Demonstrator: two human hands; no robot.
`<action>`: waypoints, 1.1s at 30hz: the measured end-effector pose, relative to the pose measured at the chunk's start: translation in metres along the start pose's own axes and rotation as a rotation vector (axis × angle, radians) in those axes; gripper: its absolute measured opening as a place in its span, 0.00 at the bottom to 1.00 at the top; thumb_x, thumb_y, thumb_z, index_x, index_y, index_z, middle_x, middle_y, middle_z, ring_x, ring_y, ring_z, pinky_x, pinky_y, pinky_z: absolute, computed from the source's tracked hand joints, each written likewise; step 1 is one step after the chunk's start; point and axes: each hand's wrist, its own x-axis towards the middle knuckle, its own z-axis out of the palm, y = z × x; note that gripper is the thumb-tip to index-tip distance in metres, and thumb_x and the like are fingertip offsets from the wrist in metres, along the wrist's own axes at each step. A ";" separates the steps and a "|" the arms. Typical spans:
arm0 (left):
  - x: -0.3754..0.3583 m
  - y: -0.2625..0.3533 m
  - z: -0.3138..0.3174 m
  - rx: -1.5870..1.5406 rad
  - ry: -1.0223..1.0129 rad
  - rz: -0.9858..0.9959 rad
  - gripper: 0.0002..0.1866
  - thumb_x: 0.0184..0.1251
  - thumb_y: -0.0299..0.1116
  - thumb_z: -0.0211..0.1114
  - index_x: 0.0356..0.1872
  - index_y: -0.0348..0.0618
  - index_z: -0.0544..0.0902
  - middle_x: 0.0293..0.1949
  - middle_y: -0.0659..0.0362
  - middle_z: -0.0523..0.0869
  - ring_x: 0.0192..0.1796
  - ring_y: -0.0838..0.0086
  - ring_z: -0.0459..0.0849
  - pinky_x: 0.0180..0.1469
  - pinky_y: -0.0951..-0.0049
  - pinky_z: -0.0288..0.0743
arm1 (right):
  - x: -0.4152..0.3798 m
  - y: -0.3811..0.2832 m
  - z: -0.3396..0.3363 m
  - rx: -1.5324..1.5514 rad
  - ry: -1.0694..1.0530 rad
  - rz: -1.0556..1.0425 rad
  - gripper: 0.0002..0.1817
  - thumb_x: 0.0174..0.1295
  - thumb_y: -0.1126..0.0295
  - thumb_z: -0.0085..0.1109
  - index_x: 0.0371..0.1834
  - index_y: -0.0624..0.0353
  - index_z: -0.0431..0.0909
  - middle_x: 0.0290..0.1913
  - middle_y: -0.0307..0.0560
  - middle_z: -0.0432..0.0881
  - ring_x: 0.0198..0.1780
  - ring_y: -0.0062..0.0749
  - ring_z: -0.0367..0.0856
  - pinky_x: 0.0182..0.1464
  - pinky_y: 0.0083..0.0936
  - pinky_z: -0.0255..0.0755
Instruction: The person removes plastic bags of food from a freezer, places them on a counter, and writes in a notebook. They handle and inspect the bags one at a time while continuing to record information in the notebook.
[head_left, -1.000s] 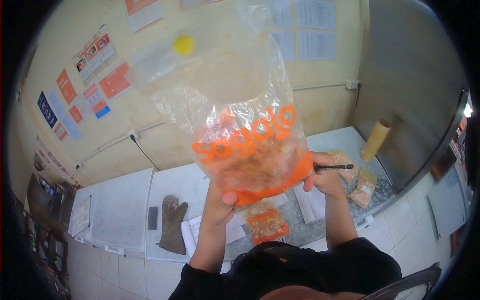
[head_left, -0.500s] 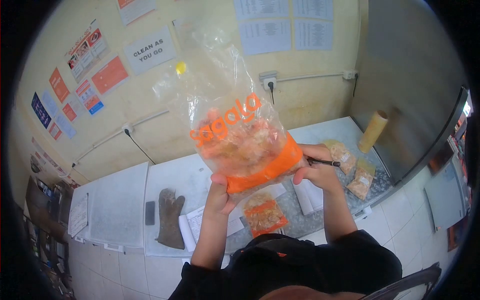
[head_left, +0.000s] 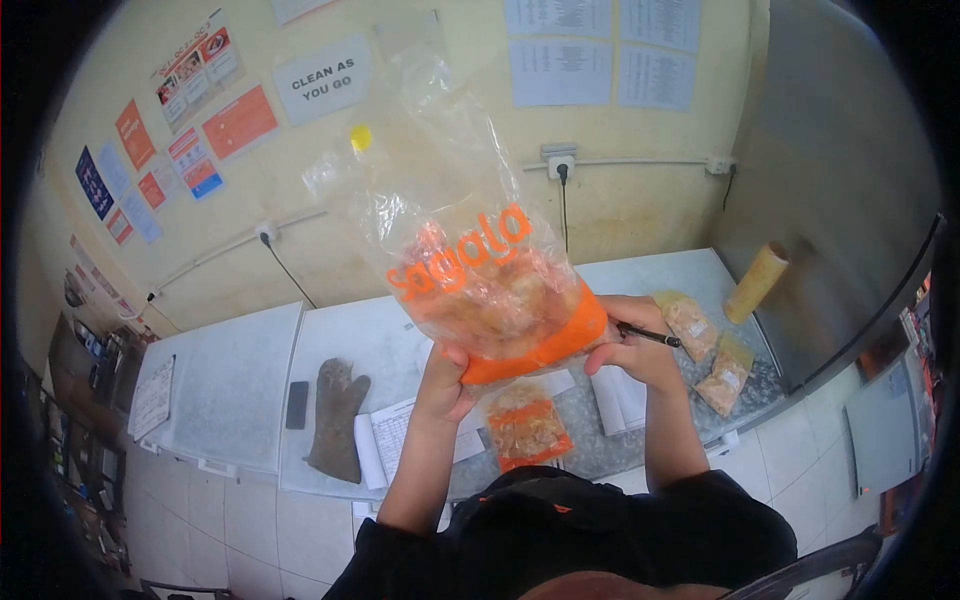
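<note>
A clear plastic bag (head_left: 490, 270) with orange lettering and an orange band is held up in front of me, with pinkish pieces that look like raw meat in its lower part. My left hand (head_left: 446, 385) grips its lower left corner, thumb on the front. At the lower right corner, my right hand (head_left: 640, 345) is closed on the bag and also has a black pen (head_left: 648, 333) between its fingers. The bag's upper part stands loose and see-through, with a yellow round sticker (head_left: 361, 137) near its top left. Fingers behind the bag are hidden.
Below, a similar bag (head_left: 528, 425) lies on the grey-white worktop (head_left: 400, 340). An oven mitt (head_left: 341, 420), a phone (head_left: 297, 405) and an open notebook (head_left: 385, 440) lie to the left. Two smaller bags (head_left: 688, 325) and a roll of film (head_left: 757, 282) are at the right.
The bag has tilted slightly and its lettering sits a little lower in view. Both hands keep their hold. The wall and worktop have shifted a little as my head moved.
</note>
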 end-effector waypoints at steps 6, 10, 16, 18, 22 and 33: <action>-0.001 0.001 0.000 0.098 0.007 0.064 0.55 0.59 0.61 0.72 0.79 0.40 0.56 0.75 0.53 0.68 0.75 0.59 0.69 0.74 0.53 0.70 | -0.001 0.007 0.002 0.028 -0.039 0.009 0.44 0.37 0.54 0.86 0.60 0.63 0.82 0.43 0.46 0.89 0.31 0.16 0.73 0.35 0.19 0.67; -0.006 -0.002 -0.024 -0.023 0.128 -0.022 0.49 0.62 0.55 0.75 0.75 0.36 0.62 0.70 0.53 0.74 0.71 0.64 0.75 0.71 0.59 0.73 | -0.009 0.028 0.001 0.155 -0.038 0.259 0.38 0.53 0.61 0.79 0.69 0.56 0.76 0.49 0.42 0.88 0.32 0.15 0.75 0.37 0.17 0.70; -0.018 0.005 -0.112 -0.039 0.459 -0.034 0.33 0.72 0.46 0.69 0.69 0.36 0.69 0.64 0.51 0.79 0.66 0.64 0.80 0.66 0.60 0.79 | -0.098 0.114 0.013 -0.182 -0.153 0.624 0.29 0.64 0.61 0.71 0.66 0.61 0.77 0.52 0.46 0.88 0.51 0.26 0.84 0.52 0.27 0.76; -0.021 0.005 -0.181 0.106 0.578 -0.028 0.31 0.71 0.43 0.71 0.66 0.35 0.72 0.61 0.52 0.81 0.63 0.64 0.82 0.63 0.61 0.81 | -0.153 0.146 0.035 -0.241 -0.237 0.710 0.27 0.64 0.59 0.71 0.62 0.62 0.80 0.49 0.48 0.88 0.51 0.32 0.85 0.54 0.31 0.76; -0.033 0.005 -0.295 0.279 0.870 -0.088 0.29 0.67 0.36 0.74 0.64 0.33 0.75 0.56 0.52 0.84 0.54 0.65 0.87 0.54 0.63 0.86 | -0.228 0.139 0.089 -0.229 -0.495 0.926 0.26 0.65 0.53 0.68 0.58 0.60 0.83 0.47 0.55 0.88 0.51 0.46 0.86 0.55 0.37 0.76; -0.078 0.000 -0.489 0.114 1.046 -0.366 0.26 0.63 0.45 0.77 0.55 0.40 0.81 0.47 0.52 0.87 0.43 0.68 0.89 0.40 0.69 0.87 | -0.233 0.139 0.142 -0.369 -0.438 1.049 0.23 0.65 0.54 0.68 0.55 0.60 0.83 0.46 0.59 0.88 0.48 0.54 0.85 0.50 0.40 0.76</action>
